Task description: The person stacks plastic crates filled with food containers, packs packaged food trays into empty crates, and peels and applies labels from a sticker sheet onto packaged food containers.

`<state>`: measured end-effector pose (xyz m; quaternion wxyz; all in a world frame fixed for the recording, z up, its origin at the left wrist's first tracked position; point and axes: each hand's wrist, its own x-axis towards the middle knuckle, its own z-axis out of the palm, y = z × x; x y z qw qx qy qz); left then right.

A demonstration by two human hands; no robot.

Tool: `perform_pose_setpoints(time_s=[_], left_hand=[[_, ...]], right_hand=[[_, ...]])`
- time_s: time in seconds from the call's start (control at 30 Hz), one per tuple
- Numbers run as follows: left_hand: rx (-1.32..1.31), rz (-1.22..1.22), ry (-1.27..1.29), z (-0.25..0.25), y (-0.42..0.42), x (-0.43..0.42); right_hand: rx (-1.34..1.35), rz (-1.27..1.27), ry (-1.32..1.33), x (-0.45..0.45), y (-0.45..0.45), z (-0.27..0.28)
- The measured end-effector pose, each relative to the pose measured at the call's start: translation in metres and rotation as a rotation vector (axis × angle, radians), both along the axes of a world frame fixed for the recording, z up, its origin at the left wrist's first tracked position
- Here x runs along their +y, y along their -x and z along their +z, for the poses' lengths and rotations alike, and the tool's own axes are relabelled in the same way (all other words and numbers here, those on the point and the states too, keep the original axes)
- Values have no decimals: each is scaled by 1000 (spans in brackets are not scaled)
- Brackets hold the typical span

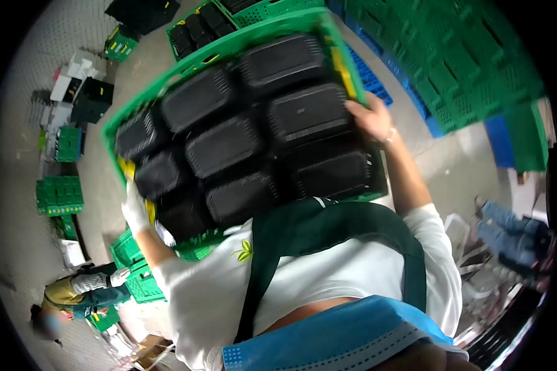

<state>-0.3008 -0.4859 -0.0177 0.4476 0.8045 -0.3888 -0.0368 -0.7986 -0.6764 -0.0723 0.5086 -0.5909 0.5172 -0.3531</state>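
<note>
A green plastic crate (346,93) with yellow side handles is held up in front of my chest, tilted in the view. Several black plastic food containers (223,145) fill it in rows. My left hand (134,210), in a white glove, is closed on the crate's left side near the yellow handle. The bare fingers of my right hand (371,117) wrap the opposite side by the other yellow handle. Slight motion blur softens the containers and crate rim.
A second crate of black containers (198,29) stands beyond mine. Stacked green crates (458,55) rise at the upper right beside a blue pallet (368,74). More green crates (60,195) line the left. A person (83,290) is at lower left, another (513,232) at right.
</note>
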Motion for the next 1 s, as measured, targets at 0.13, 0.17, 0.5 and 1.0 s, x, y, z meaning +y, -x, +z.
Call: perform_pose_setpoints(time_s=[0.13, 0.17, 0.5, 1.0], left_hand=[[714, 50, -203, 18, 51, -228], [742, -66, -211, 3, 59, -272], [584, -580, -476, 20, 212, -626], [885, -181, -315, -14, 134, -882]], right_hand=[[-160, -310, -132, -101, 85, 57], [-151, -449, -111, -121, 105, 62], [301, -657, -240, -359, 292, 88], [287, -557, -383, -795, 185, 77]])
